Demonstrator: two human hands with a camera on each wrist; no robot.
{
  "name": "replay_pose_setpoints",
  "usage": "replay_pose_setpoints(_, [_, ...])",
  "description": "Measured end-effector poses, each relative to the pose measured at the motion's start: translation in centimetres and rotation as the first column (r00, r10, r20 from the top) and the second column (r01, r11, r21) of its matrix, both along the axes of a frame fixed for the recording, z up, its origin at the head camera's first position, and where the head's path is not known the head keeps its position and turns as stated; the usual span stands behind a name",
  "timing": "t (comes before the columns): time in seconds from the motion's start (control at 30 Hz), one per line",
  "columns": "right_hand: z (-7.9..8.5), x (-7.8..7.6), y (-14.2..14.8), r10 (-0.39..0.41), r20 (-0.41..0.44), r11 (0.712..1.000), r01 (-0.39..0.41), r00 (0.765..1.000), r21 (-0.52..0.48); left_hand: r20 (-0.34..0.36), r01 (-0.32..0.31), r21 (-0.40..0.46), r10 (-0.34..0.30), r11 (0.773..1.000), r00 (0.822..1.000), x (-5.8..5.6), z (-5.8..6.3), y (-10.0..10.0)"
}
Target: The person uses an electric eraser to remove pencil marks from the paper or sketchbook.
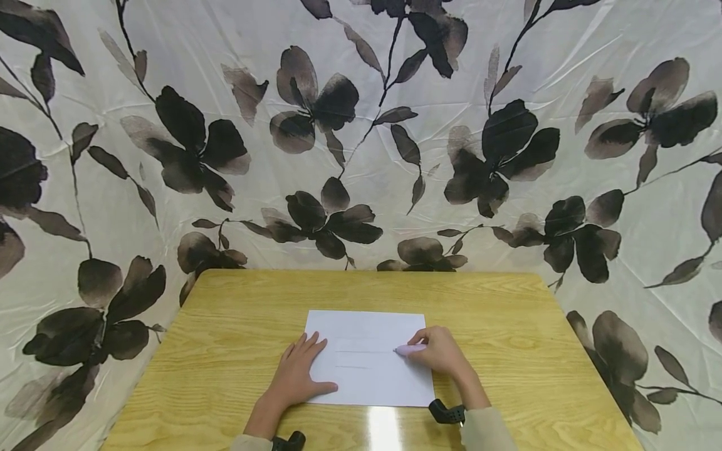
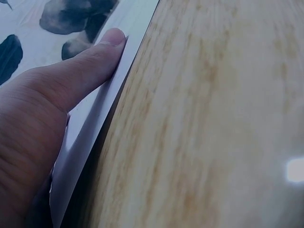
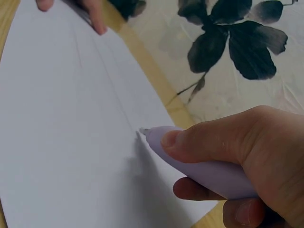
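A white sheet of paper point(image 1: 378, 382) lies on the table, with a few thin, faint lines running across it. My left hand point(image 1: 298, 371) rests on the sheet's left side with fingers spread; in the left wrist view its thumb point(image 2: 90, 64) presses near the paper's edge. My right hand point(image 1: 442, 352) holds a thick lilac pen point(image 3: 204, 173) between thumb and fingers. The pen's pale tip is at the right end of one line, at or just over the paper; whether it touches I cannot tell. Its shadow falls on the sheet.
The yellow wood-grain table point(image 1: 225, 326) reaches back to a white cloth point(image 1: 395, 188) printed with dark flowers, which hangs behind and at both sides. A black band point(image 1: 447, 412) is on the right wrist, and another black band point(image 1: 289, 441) on the left.
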State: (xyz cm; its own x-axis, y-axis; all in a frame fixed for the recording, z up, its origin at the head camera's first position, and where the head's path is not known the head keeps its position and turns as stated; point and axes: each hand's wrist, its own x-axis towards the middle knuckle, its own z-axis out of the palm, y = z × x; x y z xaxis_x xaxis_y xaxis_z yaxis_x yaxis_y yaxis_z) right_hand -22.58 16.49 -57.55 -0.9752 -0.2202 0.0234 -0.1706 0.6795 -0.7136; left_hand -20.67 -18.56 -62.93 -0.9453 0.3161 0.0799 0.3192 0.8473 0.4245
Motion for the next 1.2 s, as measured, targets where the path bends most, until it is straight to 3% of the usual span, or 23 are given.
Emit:
replay_pose_setpoints(0.27, [0.00,0.06,0.42,-0.018,0.027,0.999,0.017,0.999,0.029,-0.004,-0.007,-0.003,0.007,1.000,1.000,-0.01,-0.04,0.01])
replay_pose_setpoints(0.43, [0.02,-0.31,0.33,-0.001,-0.002,1.000,0.001,1.000,0.019,-0.004,-0.004,0.004,0.004,1.000,1.000,0.11,0.00,0.17])
replay_pose_setpoints(0.63, [-0.44,-0.37,0.45,0.018,0.035,1.000,-0.019,0.999,0.018,-0.005,-0.008,0.002,0.008,1.000,1.000,0.11,-0.11,0.19])
replay_pose_setpoints(1.2, [-0.27,-0.51,0.55,0.051,-0.002,0.999,-0.051,0.999,0.019,-0.006,-0.006,0.010,0.006,1.000,1.000,0.18,0.10,0.15])
